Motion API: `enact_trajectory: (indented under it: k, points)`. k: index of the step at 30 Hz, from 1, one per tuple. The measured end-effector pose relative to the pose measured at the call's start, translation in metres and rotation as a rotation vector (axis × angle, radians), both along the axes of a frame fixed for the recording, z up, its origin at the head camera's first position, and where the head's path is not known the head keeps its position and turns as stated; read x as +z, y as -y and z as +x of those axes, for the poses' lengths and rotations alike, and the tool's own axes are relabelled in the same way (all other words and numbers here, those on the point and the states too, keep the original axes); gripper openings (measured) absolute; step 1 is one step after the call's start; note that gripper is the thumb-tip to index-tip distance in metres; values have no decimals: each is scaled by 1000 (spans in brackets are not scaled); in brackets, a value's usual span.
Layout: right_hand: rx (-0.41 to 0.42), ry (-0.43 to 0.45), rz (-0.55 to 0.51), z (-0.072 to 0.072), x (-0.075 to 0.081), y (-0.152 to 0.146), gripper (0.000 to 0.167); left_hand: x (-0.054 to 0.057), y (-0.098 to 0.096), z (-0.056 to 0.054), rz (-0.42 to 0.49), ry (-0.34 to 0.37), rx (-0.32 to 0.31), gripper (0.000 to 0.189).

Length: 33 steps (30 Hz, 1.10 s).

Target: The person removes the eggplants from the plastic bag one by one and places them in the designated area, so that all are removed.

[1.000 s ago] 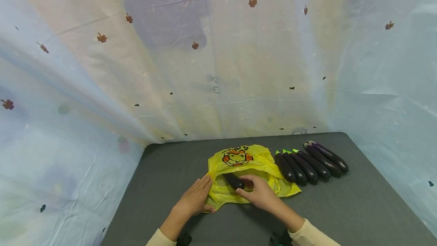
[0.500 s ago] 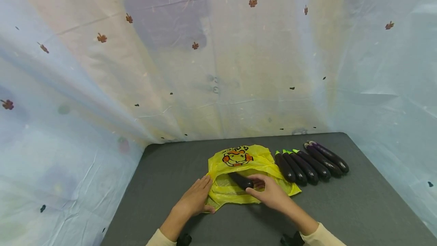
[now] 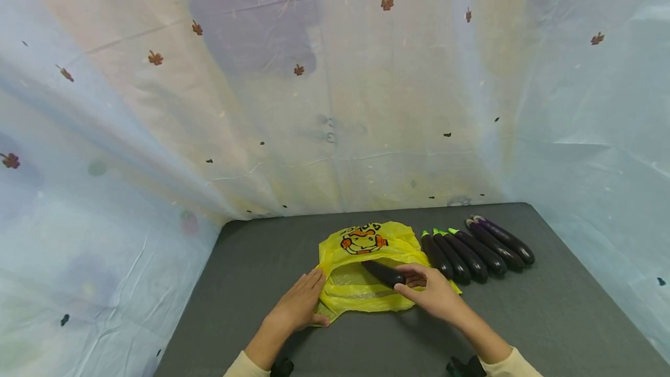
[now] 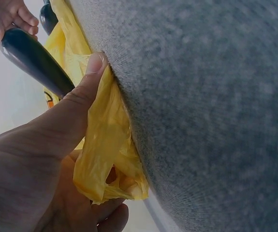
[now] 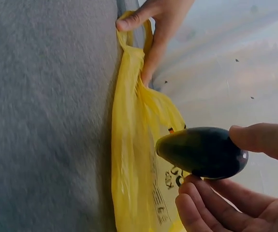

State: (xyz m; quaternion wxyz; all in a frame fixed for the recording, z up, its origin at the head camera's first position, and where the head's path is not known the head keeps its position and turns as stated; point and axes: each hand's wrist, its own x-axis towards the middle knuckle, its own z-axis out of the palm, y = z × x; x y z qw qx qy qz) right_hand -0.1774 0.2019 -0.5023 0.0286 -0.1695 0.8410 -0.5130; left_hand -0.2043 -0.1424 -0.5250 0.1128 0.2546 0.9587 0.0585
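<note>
In the head view, a yellow plastic bag lies on the table with its mouth facing me. Its upper layer is lifted. My right hand pinches the rounded end of a dark purple eggplant between thumb and fingers; the right wrist view shows this eggplant up close. Its far end sits under the bag's upper edge, partly hidden. My left hand presses on the bag's left edge, fingers straight and thumb spread apart on the near corner. In the left wrist view, the thumb lies along the yellow plastic.
Several eggplants lie side by side right of the bag, close to its edge. The dark grey table has its back edge against a patterned plastic sheet, which also hangs along both sides.
My right hand has drawn the eggplant rightward across the bag's mouth, exposing more of it. My left hand and the row of eggplants have stayed in place.
</note>
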Motion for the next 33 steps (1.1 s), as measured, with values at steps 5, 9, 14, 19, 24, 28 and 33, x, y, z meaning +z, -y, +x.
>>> enact_trajectory:
  k: [5, 9, 14, 19, 24, 28, 33]
  points:
    - [-9, 6, 15, 0, 4, -12, 45, -1, 0, -1, -5, -1, -3, 108]
    - [-6, 21, 1, 1, 6, -23, 45, -2, 0, -1, -10, -6, -4, 108]
    - [-12, 33, -10, 3, 8, -34, 47, -2, 0, 0, -10, -2, -3, 108]
    - [-46, 19, 9, 5, 11, -45, 46, -1, 0, 0, -10, 6, 0, 109]
    - [-76, 28, 31, 6, 15, -56, 46, -1, 0, 0, -11, 11, 3, 109]
    - [-69, 32, 16, 7, 18, -65, 44, -1, 0, 0, -11, 11, -1, 109]
    - [-70, -1, 5, 9, 21, -75, 42, -2, 1, 0, -13, 2, -1, 108]
